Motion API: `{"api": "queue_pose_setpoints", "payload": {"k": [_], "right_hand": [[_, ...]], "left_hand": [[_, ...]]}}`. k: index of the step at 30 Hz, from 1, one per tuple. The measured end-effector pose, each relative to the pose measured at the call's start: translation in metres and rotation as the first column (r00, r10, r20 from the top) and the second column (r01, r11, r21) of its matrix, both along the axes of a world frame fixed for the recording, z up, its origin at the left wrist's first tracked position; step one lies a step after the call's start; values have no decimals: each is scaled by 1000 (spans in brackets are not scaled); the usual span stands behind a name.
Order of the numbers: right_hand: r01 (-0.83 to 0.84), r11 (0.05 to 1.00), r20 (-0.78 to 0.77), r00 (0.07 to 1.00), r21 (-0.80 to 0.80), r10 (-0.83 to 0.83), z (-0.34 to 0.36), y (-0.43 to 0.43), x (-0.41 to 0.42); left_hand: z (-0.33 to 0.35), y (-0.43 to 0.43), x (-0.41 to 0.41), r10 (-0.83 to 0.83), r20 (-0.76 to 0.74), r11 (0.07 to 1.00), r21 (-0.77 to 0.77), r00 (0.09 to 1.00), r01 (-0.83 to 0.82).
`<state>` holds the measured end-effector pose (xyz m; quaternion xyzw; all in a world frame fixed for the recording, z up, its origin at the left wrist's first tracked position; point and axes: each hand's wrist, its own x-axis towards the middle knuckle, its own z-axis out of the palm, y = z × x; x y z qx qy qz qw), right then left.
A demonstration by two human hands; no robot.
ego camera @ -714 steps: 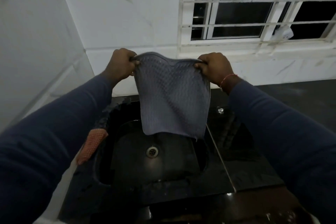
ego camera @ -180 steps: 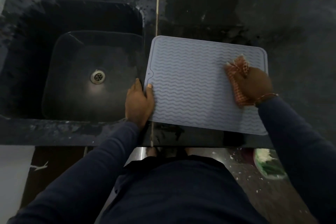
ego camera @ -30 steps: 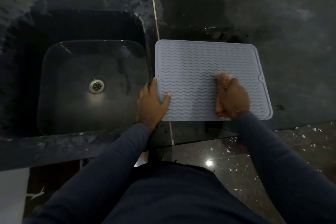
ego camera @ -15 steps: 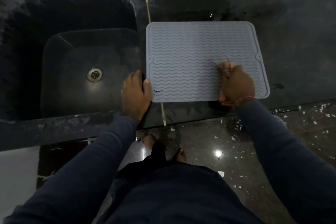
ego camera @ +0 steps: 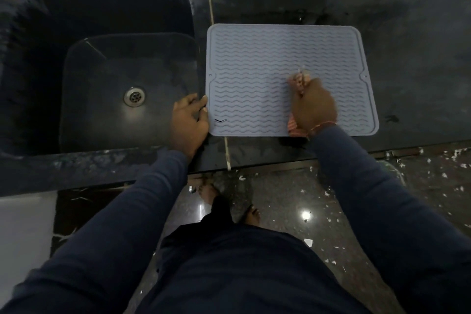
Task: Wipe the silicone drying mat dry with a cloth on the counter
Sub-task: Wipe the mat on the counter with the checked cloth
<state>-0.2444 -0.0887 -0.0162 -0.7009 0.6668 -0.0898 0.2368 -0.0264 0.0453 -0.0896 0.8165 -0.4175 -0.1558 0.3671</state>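
The light is dim and cool, and it seems to fall from above. The dark bench (ego camera: 407,20) and sink (ego camera: 38,58) swallow most of it; the pale mat (ego camera: 254,58) is the brightest surface. A hard glare shines on the floor (ego camera: 305,215), and a soft sheen rings the drain (ego camera: 134,95). My right hand (ego camera: 314,107) and the cloth (ego camera: 300,81) are smeared by motion blur; my left hand (ego camera: 187,122) is sharper. A dark shadow lies below my right wrist. The bench's edges bow toward the frame's borders.

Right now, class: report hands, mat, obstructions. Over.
Left hand steadies mat at its left edge. Right hand grips cloth, pressing it on mat. No obstruction on mat.
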Motion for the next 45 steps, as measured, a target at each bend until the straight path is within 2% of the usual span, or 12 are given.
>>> {"api": "queue_pose_setpoints", "payload": {"k": [3,6,9,12,17,24,26,30,35,39,43,45], "right_hand": [[-136,990,-21,990,40,136,-1,36,48],[-248,968,85,966,44,243,-7,58,102],[-390,910,309,891,141,334,-8,57,118],[-487,849,499,798,205,337,0,26,99],[-173,984,83,982,29,171,-6,5,76],[-426,897,318,872,117,372,-11,51,138],[-363,926,362,881,103,305,-6,30,121],[-166,986,175,971,-3,164,-6,16,87],[-364,931,251,904,29,346,-22,51,139],[-426,897,416,842,121,343,-13,25,135],[-206,978,125,970,-38,209,-11,-17,95],[-201,979,65,977,-38,203,-15,-14,104]], "left_hand": [[3,1,-3,-33,-2,999,-2,999,33],[2,0,-1,-46,-5,999,13,999,46],[4,0,0,-55,20,998,12,998,55],[10,1,-2,-22,-73,999,-36,997,20],[11,1,-2,66,-158,997,-23,985,-71],[8,-2,-1,51,-131,999,-8,990,-53],[9,-2,-1,60,-126,998,-7,990,-62],[12,-3,-3,60,-160,998,2,985,-60],[9,-3,0,44,-195,999,-6,980,-46],[8,1,0,34,-214,998,-44,976,-45],[10,-2,1,38,-228,999,-22,973,-44],[9,-4,2,66,-232,998,39,970,-58]]}}
